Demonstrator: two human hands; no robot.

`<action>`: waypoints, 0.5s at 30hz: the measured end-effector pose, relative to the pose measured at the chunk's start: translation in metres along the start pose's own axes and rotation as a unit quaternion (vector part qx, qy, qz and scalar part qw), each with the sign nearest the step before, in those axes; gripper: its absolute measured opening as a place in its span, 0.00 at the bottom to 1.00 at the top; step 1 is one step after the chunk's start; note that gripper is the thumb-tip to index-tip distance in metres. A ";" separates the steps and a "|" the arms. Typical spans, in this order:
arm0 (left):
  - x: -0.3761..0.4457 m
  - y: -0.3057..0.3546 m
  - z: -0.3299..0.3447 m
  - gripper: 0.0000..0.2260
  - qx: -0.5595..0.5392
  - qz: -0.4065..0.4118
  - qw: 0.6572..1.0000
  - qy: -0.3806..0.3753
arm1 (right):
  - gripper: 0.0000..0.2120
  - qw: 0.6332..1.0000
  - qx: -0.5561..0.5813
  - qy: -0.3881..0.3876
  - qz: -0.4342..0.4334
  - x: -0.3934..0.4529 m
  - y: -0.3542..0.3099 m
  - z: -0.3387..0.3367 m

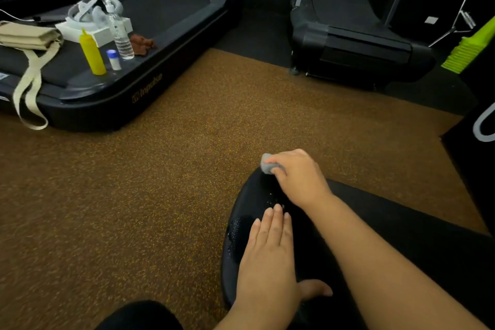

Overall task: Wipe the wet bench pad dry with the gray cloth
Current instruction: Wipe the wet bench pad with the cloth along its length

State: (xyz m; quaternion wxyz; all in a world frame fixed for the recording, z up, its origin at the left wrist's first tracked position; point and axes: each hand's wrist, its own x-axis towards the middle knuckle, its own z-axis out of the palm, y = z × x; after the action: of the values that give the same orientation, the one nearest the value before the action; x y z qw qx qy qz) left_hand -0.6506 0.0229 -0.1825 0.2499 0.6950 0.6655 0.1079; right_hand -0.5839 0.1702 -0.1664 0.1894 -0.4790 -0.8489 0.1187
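The black bench pad [238,238] fills the lower right of the head view, its rounded end pointing away from me. Water droplets glisten on its surface between my hands and along its left side. My right hand [300,177] is at the pad's far end, fingers closed on the bunched gray cloth [267,165], which presses on the pad's edge. My left hand [267,257] lies flat on the pad nearer to me, fingers straight and together, holding nothing.
Brown speckled floor [160,182] surrounds the pad. A treadmill [112,94] at the upper left carries a yellow squeeze bottle [92,53], a water bottle [122,35], a small vial, a brown rag and a beige bag [29,37]. Another black machine [356,43] stands at the upper right.
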 end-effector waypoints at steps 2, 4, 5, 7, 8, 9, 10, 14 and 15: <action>0.000 0.000 0.000 0.54 -0.007 0.000 1.000 0.006 | 0.09 0.998 0.026 -0.031 -0.047 -0.009 -0.022 0.011; -0.001 0.000 -0.001 0.54 -0.003 -0.003 1.000 0.008 | 0.10 0.991 0.048 -0.076 -0.096 -0.028 -0.027 0.010; -0.001 0.000 -0.001 0.54 0.000 -0.006 1.000 0.010 | 0.11 0.989 0.054 -0.083 -0.106 -0.032 -0.021 0.006; -0.003 0.002 -0.002 0.54 0.005 -0.007 1.000 0.010 | 0.12 0.995 0.034 -0.069 -0.071 -0.028 -0.001 -0.006; -0.004 0.002 -0.002 0.54 0.008 -0.007 1.000 0.010 | 0.13 0.998 0.017 -0.055 -0.033 -0.021 0.009 -0.010; -0.005 0.003 -0.002 0.54 0.011 -0.010 1.000 0.010 | 0.13 0.999 0.006 -0.041 0.000 -0.015 0.014 -0.012; -0.005 0.004 -0.002 0.53 0.012 -0.012 1.000 0.013 | 0.13 0.999 0.004 -0.027 0.017 -0.012 0.013 -0.010; -0.010 0.005 -0.003 0.52 0.014 -0.012 1.000 0.021 | 0.11 0.997 0.017 -0.059 -0.052 -0.028 -0.016 -0.002; -0.014 0.004 -0.004 0.51 0.017 -0.013 1.000 0.015 | 0.11 0.994 0.029 -0.076 -0.067 -0.036 -0.012 -0.005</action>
State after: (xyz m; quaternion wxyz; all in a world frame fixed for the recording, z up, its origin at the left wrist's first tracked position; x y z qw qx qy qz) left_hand -0.6506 0.0103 -0.1746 0.2291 0.6887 0.6800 0.1037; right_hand -0.5743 0.1333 -0.1648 0.1461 -0.4047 -0.8873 0.1662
